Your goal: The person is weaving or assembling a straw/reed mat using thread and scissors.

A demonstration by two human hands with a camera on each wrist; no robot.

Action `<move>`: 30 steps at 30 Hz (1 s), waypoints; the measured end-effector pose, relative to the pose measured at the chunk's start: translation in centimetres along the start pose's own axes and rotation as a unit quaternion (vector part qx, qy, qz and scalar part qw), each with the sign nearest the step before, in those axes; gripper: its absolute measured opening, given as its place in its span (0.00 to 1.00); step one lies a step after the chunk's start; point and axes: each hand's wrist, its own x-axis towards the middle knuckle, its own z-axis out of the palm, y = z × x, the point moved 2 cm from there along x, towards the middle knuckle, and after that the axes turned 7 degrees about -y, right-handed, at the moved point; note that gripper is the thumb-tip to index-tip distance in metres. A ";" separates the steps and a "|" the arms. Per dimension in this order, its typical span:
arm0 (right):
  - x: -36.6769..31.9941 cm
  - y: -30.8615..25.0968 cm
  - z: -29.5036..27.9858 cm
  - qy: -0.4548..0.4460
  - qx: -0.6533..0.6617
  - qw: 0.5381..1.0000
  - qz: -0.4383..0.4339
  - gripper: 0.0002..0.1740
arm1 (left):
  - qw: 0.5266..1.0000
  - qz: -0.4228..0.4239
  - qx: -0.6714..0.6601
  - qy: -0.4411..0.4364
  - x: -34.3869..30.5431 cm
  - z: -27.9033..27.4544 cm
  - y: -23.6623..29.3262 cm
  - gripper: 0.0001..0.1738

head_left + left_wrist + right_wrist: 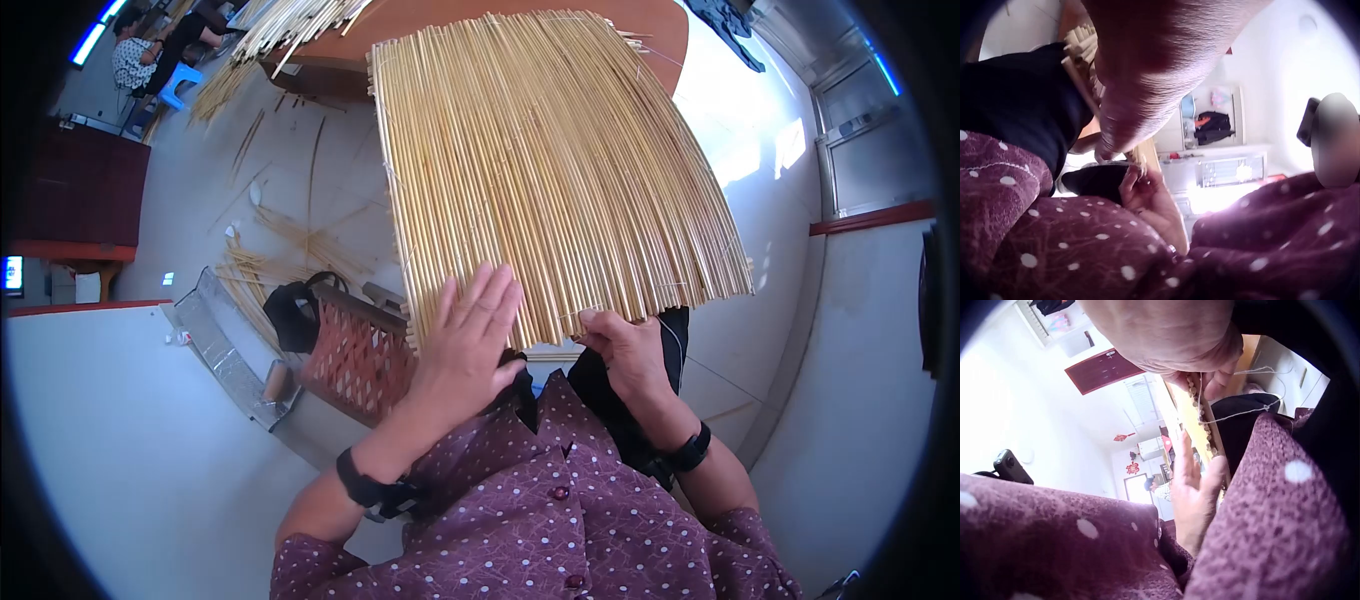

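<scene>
A mat of straw-coloured stalks (540,160) slants from the brown table down to the lap. My left hand (465,345) lies flat on its near left corner, fingers straight and slightly spread. At the near edge my right hand (632,360) pinches the stalk ends between thumb and curled fingers. In the right wrist view a thin pale string (1241,415) hangs in loops from the row of stalk ends (1200,415) beside the right hand (1210,369). The left wrist view shows my left hand (1141,94) large, with stalk ends (1082,47) beside it.
The brown table (655,30) bears the mat's far end. A red lattice basket (362,360) stands left of the lap, near a black bag (292,315) and loose stalks (245,285) on the floor. A seated person (150,60) is at the far left, on a blue stool (180,85).
</scene>
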 end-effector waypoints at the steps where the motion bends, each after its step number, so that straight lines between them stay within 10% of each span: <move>1: 0.0 0.0 0.0 -0.006 0.005 1.000 -0.009 0.14 | 1.000 0.000 -0.002 -0.001 -0.9 -0.4 -0.9 0.46; 3: -0.5 -0.2 0.3 -0.005 -0.010 1.000 -0.004 0.13 | 0.971 -0.133 -0.139 0.144 -2.8 -1.5 -3.1 0.48; 7: -0.5 -0.7 0.5 -0.004 -0.026 1.000 -0.001 0.12 | 0.968 -0.175 -0.131 0.126 -3.8 -1.8 -4.6 0.50; 13: -0.5 -0.5 0.2 0.005 -0.017 1.000 0.002 0.10 | 0.988 0.125 -0.003 -0.086 0.6 -0.2 -0.1 0.58; 18: -0.4 -0.2 -0.3 0.002 -0.007 1.000 0.010 0.09 | 0.983 0.151 0.095 -0.047 2.3 1.8 -0.7 0.31; 30: 0.1 -0.1 -0.7 -0.031 0.012 0.999 0.004 0.10 | 0.981 0.185 0.057 -0.034 4.3 2.5 1.2 0.29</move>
